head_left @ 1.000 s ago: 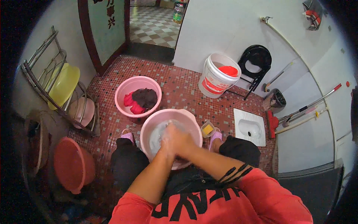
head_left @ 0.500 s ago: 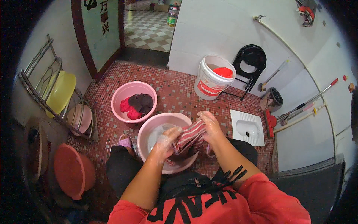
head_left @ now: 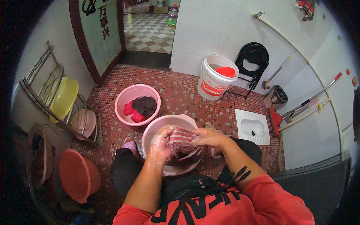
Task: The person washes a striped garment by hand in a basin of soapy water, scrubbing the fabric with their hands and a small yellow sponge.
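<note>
A red-and-white striped cloth (head_left: 182, 138) is stretched between my two hands, wet and sudsy, with its darker folds hanging below. My left hand (head_left: 161, 142) grips its left end, and my right hand (head_left: 208, 137) pinches the right end. Both hands are above a pink basin (head_left: 150, 131), whose inside is partly hidden by the hands and the cloth. Beyond it to the left stands another pink basin (head_left: 138, 92) holding a red garment (head_left: 132, 110) and a dark brown garment (head_left: 145, 105).
A white bucket (head_left: 215, 80) with a red scoop (head_left: 226, 71) stands ahead, beside a black folding chair (head_left: 252, 62). At right are a squat toilet (head_left: 252, 127), a bin (head_left: 276, 96) and mops. A metal rack (head_left: 45, 101) with basins and a red tub (head_left: 79, 176) are at left.
My right hand has come down and turned, and my left hand has risen slightly. The striped cloth now spreads flatter between them. The whole view has shifted a little.
</note>
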Available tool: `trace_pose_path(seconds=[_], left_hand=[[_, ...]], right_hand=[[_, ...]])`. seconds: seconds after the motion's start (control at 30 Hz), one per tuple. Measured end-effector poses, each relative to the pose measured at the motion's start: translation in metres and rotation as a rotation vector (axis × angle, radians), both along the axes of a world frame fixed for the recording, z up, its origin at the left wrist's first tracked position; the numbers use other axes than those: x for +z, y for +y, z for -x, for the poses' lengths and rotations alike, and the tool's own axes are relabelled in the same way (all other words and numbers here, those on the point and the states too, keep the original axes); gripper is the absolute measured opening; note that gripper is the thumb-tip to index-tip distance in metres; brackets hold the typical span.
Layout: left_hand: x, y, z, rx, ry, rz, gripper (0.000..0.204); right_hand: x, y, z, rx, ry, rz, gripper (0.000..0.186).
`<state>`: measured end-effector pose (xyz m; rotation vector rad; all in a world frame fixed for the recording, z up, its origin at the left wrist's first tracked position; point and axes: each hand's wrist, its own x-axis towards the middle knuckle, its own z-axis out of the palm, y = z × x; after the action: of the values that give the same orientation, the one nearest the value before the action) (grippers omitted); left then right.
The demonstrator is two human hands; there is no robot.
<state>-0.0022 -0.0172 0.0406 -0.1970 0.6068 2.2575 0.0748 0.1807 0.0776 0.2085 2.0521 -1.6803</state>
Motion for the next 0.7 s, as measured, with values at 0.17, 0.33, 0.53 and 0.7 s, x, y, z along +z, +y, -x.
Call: trace_pose_path(seconds=[0.17,0.33,0.53,0.7], left_hand=[[0.005,-0.005,0.002,-0.006,-0.006,0.042,0.012],[0.009,-0.005,0.000,-0.010,0.041,0.055,0.014],[0.001,0.008,-0.002,0.016,-0.115,0.088,0.020],[-0.023,0.020,-0.006,0.148,-0.049,0.291,0.038]], right_hand=[[0.002,0.002,-0.001,-0.077,0.161,0.078,0.039],[-0.001,-0.010,0.001,-0.415,0.145,0.670,0.032],[0.006,-0.041,0.017,-0.602,0.342,0.509,0.025],[-0.021,-0.120,0.014,0.085,0.764,-0.839,0.017]])
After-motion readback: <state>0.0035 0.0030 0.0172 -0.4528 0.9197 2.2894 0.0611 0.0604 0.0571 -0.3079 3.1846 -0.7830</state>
